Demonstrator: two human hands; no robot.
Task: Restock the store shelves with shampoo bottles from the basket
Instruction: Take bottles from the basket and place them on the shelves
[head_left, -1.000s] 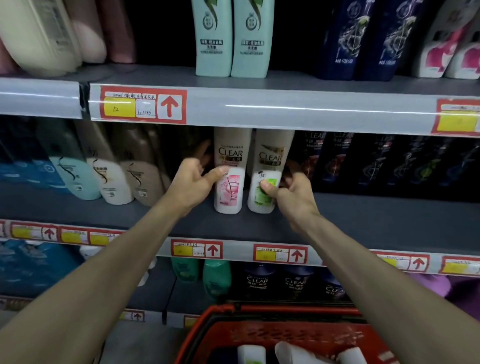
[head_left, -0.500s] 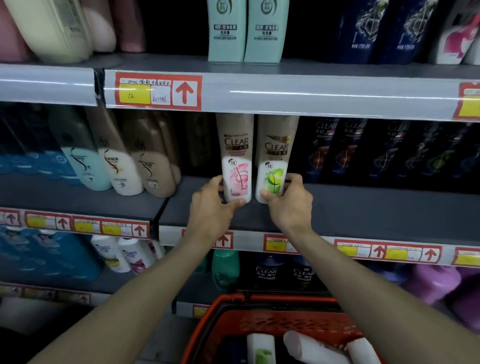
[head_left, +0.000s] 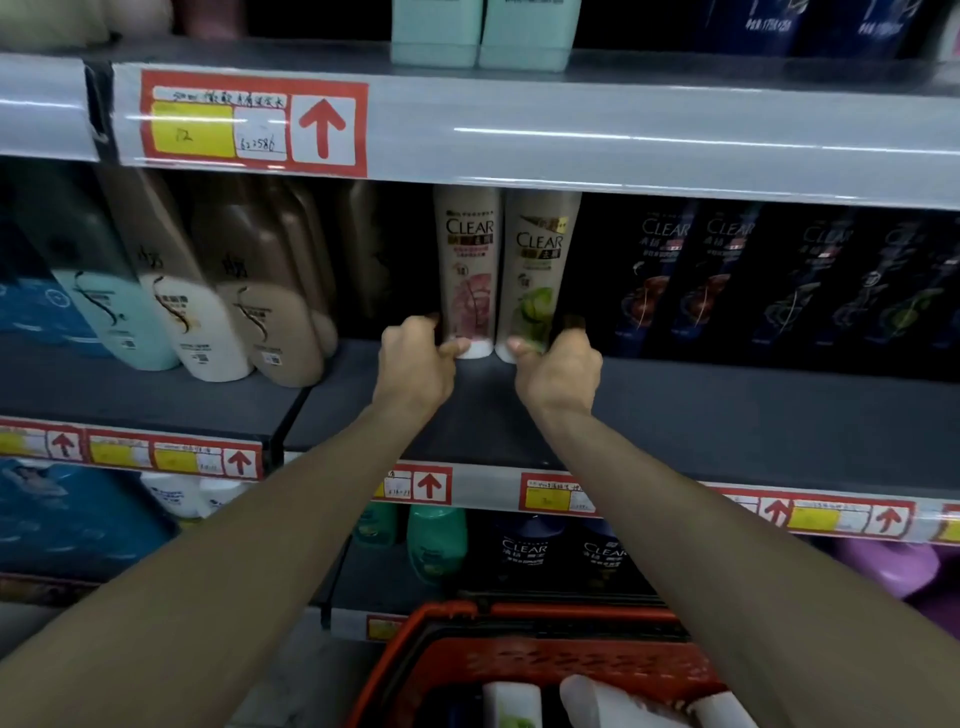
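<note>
On the dark grey middle shelf board (head_left: 727, 415), set back from its front edge, two tall cream plastic shampoo bottles stand upright and just beside each other: the cream CLEAR bottle with the pink label (head_left: 470, 260) on the left and the cream CLEAR bottle with the green label (head_left: 540, 260) on the right. The left hand (head_left: 415, 364) holds the pink-label bottle at its base, its grip closed round it with the thumb on the front and the fingers curled behind the left side. The right hand (head_left: 558, 371) holds the green-label bottle's base the same way, thumb in front and fingers wrapped round the right side. Farther right on the shelf stands a row of black CLEAR bottles (head_left: 665, 275); farther left on the shelf stand brown-and-cream curved bottles (head_left: 270, 322). Above the shelf, the rail of the next board carries a red-framed price tag with an upward arrow (head_left: 254, 127), and two mint-green bottles (head_left: 478, 31) stand on top of it. Below and in front of the shelf sits the red plastic basket (head_left: 395, 654), with white shampoo bottles (head_left: 613, 701) lying inside.
</note>
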